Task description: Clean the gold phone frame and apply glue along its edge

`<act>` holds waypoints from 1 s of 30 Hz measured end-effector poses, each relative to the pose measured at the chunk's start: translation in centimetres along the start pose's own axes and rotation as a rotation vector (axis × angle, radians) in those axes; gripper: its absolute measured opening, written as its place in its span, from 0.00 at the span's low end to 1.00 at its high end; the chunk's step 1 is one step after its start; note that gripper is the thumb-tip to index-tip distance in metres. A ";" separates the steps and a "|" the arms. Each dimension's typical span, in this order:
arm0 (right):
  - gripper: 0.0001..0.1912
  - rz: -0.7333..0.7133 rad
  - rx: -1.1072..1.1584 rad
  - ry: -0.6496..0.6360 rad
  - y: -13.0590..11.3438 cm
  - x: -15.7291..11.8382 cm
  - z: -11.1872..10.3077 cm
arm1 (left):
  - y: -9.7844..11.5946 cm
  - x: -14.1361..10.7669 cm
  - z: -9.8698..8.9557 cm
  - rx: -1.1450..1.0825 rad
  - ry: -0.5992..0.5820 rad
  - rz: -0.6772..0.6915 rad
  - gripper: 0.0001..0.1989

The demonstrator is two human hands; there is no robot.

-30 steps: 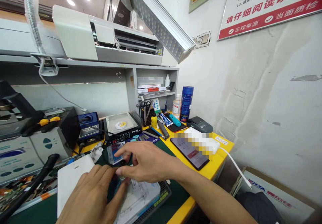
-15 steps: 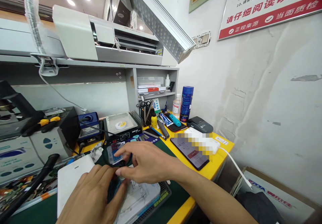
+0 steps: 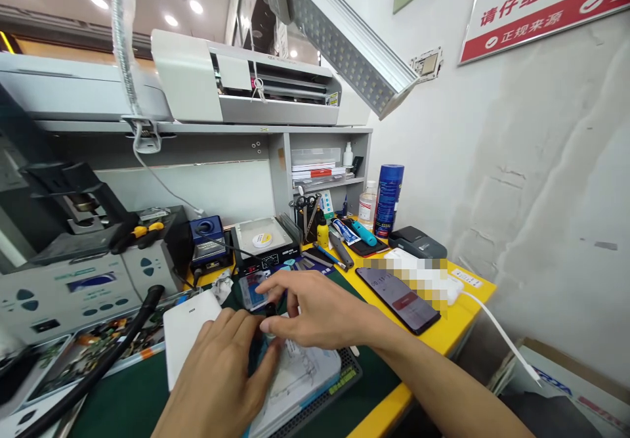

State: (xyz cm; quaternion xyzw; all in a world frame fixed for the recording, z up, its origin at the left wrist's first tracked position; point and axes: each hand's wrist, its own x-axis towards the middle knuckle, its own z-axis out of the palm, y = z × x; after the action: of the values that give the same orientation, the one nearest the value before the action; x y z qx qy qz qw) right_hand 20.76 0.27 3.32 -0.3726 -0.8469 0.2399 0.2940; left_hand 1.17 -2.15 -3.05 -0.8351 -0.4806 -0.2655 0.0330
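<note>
My left hand [image 3: 224, 352] is closed, thumb and fingers curled round something low above a white printed pad or box [image 3: 300, 372] with line drawings. What it holds is mostly hidden behind the fingers. Across from it, my right hand [image 3: 319, 310] has its thumb and fingers bent inward at a small black-topped object [image 3: 270, 309], whose kind I cannot make out. The thumbs of both hands lie close together there. Beneath the printed item is a dark perforated tray [image 3: 350, 375]. Left of my left hand lies a white tablet-like panel [image 3: 187, 333].
A phone [image 3: 398, 300] with a lit screen lies on the yellow table edge [image 3: 450, 323] at right. Behind the hands are a hot plate [image 3: 266, 238], a blue soldering unit [image 3: 209, 241] and a blue can [image 3: 388, 201]. A black hose [image 3: 118, 339] crosses the left side near circuit boards.
The view has turned left, so everything sits farther right in the picture. Both hands keep nearly the same pose round the small object.
</note>
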 end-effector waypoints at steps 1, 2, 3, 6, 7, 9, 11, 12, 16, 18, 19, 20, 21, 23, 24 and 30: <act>0.22 0.002 0.000 0.006 0.0 0.0 0.0 | 0.0 0.0 0.0 0.002 0.002 -0.002 0.12; 0.22 0.004 -0.001 0.012 0.1 0.0 0.0 | 0.1 -0.1 -0.1 0.003 0.002 -0.004 0.12; 0.21 0.002 -0.005 0.016 0.2 0.1 0.1 | 0.1 -0.1 -0.1 0.006 0.005 -0.009 0.12; 0.19 -0.003 -0.015 0.020 0.2 0.1 0.1 | 0.4 0.0 -0.1 -0.002 0.001 -0.014 0.12; 0.19 -0.001 -0.014 0.020 0.2 0.1 0.1 | 0.4 0.1 -0.2 -0.006 -0.005 -0.016 0.13; 0.19 0.005 -0.009 0.020 0.2 0.1 0.1 | 0.5 0.1 -0.2 -0.006 -0.018 -0.022 0.14; 0.19 0.002 -0.011 0.022 0.3 0.1 0.1 | 0.5 0.2 -0.2 -0.004 -0.025 -0.025 0.14; 0.18 -0.003 -0.013 0.023 0.3 0.1 0.1 | 0.4 0.1 -0.2 -0.004 -0.024 -0.022 0.14; 0.17 -0.017 -0.004 0.014 0.4 0.0 0.1 | 0.3 0.1 -0.1 0.006 0.003 -0.004 0.12; 0.19 -0.014 0.004 0.006 0.3 0.0 0.1 | 0.3 0.0 -0.1 0.019 0.018 0.004 0.11; 0.20 -0.012 0.003 0.005 0.3 0.0 0.1 | 0.3 0.0 -0.1 0.023 0.020 0.008 0.10; 0.21 -0.011 -0.001 0.005 0.4 0.0 0.1 | 0.4 0.0 -0.1 0.027 0.022 0.012 0.10; 0.22 -0.010 -0.009 0.008 0.4 0.0 0.1 | 0.4 -0.1 -0.2 0.031 0.024 0.014 0.10; 0.22 -0.008 -0.024 0.017 0.4 0.0 0.1 | 0.4 -0.1 -0.2 0.039 0.025 0.015 0.11; 0.21 -0.007 -0.027 0.021 0.4 0.1 0.1 | 0.4 -0.1 -0.2 0.041 0.026 0.014 0.11; 0.20 -0.008 -0.022 0.030 0.3 0.1 0.1 | 0.1 -0.1 0.1 0.028 0.040 0.014 0.12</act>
State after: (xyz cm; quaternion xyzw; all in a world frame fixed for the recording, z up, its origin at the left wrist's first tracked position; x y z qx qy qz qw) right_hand 20.83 0.52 3.09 -0.3760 -0.8464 0.2240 0.3034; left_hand 1.28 -2.21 -3.15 -0.8323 -0.4778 -0.2753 0.0562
